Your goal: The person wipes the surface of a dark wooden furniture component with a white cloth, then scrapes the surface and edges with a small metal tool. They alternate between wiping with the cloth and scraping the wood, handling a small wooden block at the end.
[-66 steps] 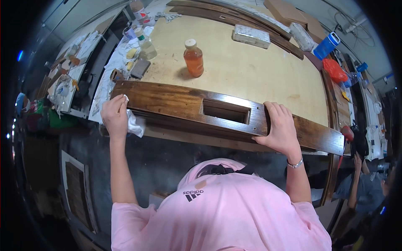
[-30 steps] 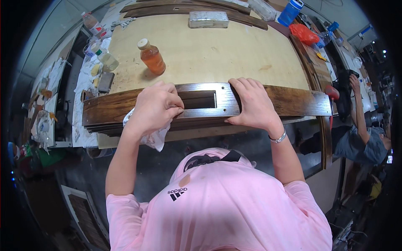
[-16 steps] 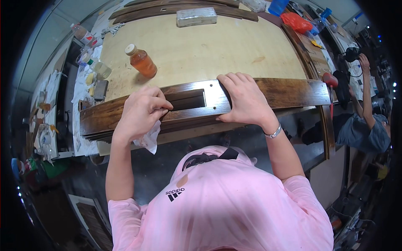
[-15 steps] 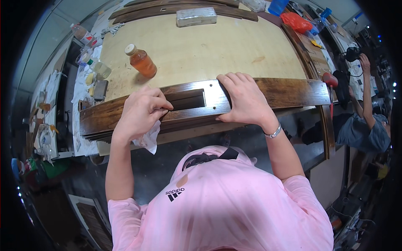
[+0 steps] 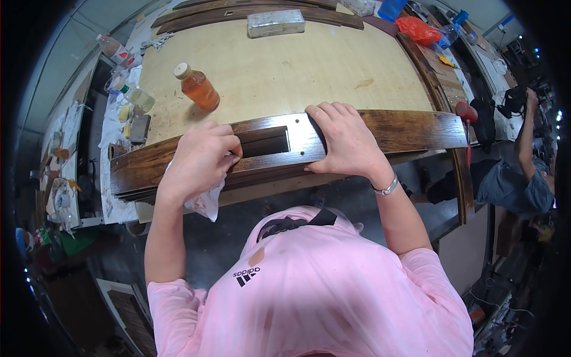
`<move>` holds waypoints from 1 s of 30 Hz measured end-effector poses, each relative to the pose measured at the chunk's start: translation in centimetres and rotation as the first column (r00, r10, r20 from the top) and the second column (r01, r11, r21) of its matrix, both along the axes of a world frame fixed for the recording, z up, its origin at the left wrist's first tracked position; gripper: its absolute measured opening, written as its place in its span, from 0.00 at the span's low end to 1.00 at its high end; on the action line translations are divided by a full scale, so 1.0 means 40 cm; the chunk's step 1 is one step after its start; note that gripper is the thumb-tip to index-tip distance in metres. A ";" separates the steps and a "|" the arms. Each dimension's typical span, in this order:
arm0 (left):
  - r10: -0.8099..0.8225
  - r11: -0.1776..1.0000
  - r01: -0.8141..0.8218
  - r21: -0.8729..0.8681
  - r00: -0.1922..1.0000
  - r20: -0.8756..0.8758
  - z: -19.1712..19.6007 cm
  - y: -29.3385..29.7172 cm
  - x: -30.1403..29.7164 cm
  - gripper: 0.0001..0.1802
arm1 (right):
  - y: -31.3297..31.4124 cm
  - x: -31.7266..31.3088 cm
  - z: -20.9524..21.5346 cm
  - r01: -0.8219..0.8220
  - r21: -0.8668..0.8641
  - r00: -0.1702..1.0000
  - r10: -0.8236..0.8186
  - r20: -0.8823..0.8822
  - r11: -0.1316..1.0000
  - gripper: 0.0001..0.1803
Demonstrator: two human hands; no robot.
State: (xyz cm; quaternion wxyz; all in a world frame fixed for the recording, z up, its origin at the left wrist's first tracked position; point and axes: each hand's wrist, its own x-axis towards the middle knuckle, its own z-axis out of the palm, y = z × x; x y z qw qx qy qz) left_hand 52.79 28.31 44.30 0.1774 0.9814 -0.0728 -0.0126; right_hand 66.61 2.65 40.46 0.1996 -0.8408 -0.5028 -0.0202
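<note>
The dark wooden board (image 5: 410, 132) lies along the near edge of the counter (image 5: 297, 77), with layered dark edges showing beneath it. Through the head camera I see my left hand (image 5: 205, 152) closed, holding a white cloth (image 5: 206, 205) that hangs out below the palm; its fingertips are pinched together at the left part of 1 rectangular opening (image 5: 264, 143). My right hand (image 5: 348, 140) clasps the board to the right of that opening, fingers across the top face, thumb at the near edge. I count 2 small holes (image 5: 301, 153) between them. Farther back, 1 bottle of orange liquid (image 5: 201, 90) stands left of a silvery block (image 5: 276, 24).
</note>
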 end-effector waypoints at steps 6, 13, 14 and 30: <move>-0.059 0.989 0.040 0.145 0.990 0.128 -0.005 -0.023 -0.012 0.07 | 0.000 0.000 0.004 -0.003 0.006 1.000 0.003 -0.019 1.000 0.41; -0.017 0.996 0.008 0.091 0.995 0.099 -0.012 -0.009 -0.010 0.04 | -0.003 0.002 -0.004 -0.002 0.002 1.000 0.002 -0.019 1.000 0.42; 0.009 0.999 -0.014 0.048 0.993 0.115 -0.015 -0.006 -0.007 0.04 | -0.005 0.004 -0.006 0.002 0.000 1.000 -0.002 -0.019 1.000 0.42; 0.044 0.984 -0.035 -0.173 0.998 0.048 -0.013 0.018 -0.016 0.07 | -0.001 0.003 -0.003 -0.004 -0.003 1.000 0.004 -0.003 1.000 0.42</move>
